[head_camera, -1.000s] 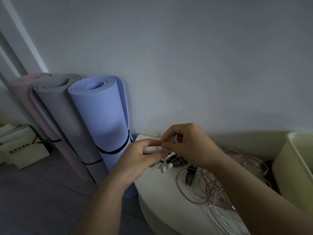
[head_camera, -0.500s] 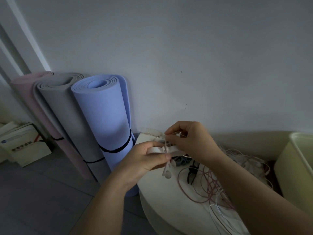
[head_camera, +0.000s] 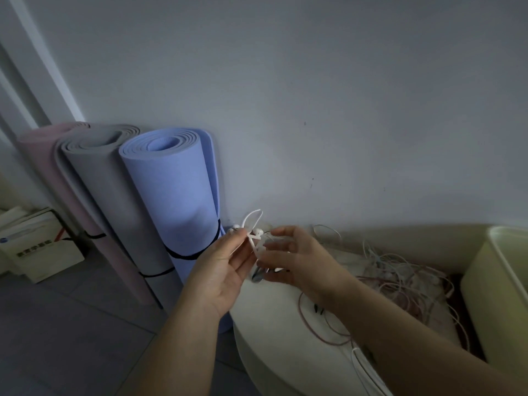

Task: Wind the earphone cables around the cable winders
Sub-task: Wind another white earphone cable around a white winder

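In the head view the two hands, which half a second ago were pressed together over a white winder, have come apart above the far left edge of the round white table (head_camera: 274, 338). The left hand (head_camera: 223, 267) lies palm up and pinches the white earphone cable (head_camera: 251, 221) at its fingertips, a loop standing above them and an earbud (head_camera: 259, 231) dangling just beside. The right hand (head_camera: 297, 258) has let go: its fingers are spread and loosely bent, with nothing plainly in them through the blur. A grey piece (head_camera: 258, 275), perhaps a winder, shows between the hands; the white winder I cannot find. This reads as a wrap coming loose or being restarted, so the winding looks unfinished, and a tangle of cables (head_camera: 400, 275) still waits toward the table's right edge.
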`<state>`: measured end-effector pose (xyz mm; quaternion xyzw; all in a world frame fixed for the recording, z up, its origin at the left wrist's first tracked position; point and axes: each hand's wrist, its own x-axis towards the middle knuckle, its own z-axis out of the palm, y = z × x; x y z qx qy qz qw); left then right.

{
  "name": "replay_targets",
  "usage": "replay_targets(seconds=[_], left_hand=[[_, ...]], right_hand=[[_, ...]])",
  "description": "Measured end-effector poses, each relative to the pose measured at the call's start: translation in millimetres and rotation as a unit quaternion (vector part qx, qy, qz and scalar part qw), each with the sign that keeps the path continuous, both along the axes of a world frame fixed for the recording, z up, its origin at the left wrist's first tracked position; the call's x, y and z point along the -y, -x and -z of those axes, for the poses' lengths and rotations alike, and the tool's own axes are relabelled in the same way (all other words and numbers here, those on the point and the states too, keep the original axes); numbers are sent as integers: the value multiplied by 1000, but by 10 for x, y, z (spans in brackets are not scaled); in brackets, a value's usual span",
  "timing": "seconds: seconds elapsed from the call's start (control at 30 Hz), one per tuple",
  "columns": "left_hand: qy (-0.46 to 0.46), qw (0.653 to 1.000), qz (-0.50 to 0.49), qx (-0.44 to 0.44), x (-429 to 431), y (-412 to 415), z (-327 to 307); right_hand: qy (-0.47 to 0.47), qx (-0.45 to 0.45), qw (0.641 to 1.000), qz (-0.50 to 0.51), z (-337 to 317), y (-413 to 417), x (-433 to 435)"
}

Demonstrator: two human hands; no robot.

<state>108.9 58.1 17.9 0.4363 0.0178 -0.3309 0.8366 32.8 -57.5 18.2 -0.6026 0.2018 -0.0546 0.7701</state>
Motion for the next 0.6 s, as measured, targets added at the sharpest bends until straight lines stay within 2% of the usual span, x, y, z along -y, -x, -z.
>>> replay_targets(seconds=[0.2, 0.33, 0.6], left_hand=[[22, 999, -28, -20, -7, 2, -7], [30, 999, -28, -22, -17, -7, -3], [22, 1000, 22, 0, -5, -6, 13]], right_hand=[[29, 46, 997, 56, 58, -78, -94], [-44, 55, 997, 40, 18, -73, -71], [-127, 32, 991, -21, -37, -26, -28]])
